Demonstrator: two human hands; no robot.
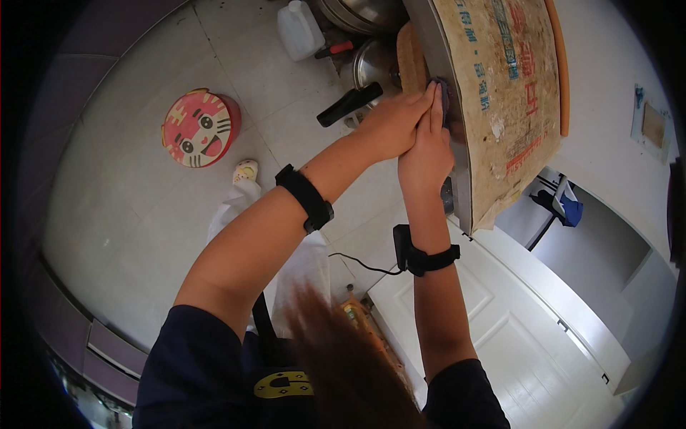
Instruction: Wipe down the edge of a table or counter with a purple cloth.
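A dark, bunched cloth [444, 99] lies against the metal side [460, 182] of a raised table or cabinet. The fingers of my right hand [426, 161] are stretched along this cloth and press it to the metal. My left hand [394, 126] comes across from the left and meets the right one, its fingertips at the cloth's upper end. How the left fingers hold is partly hidden. Stained, printed sacking [506, 96] covers the top beside both hands. Black straps with small devices circle both forearms.
Below the table edge are a lidded pot [372, 64], its black handle [348, 104], a larger metal pot [370, 13] and a white plastic jug [301, 32]. A round cat-faced stool or bin [198, 128] stands on the tiled floor. A white panelled door [498, 332] is at lower right.
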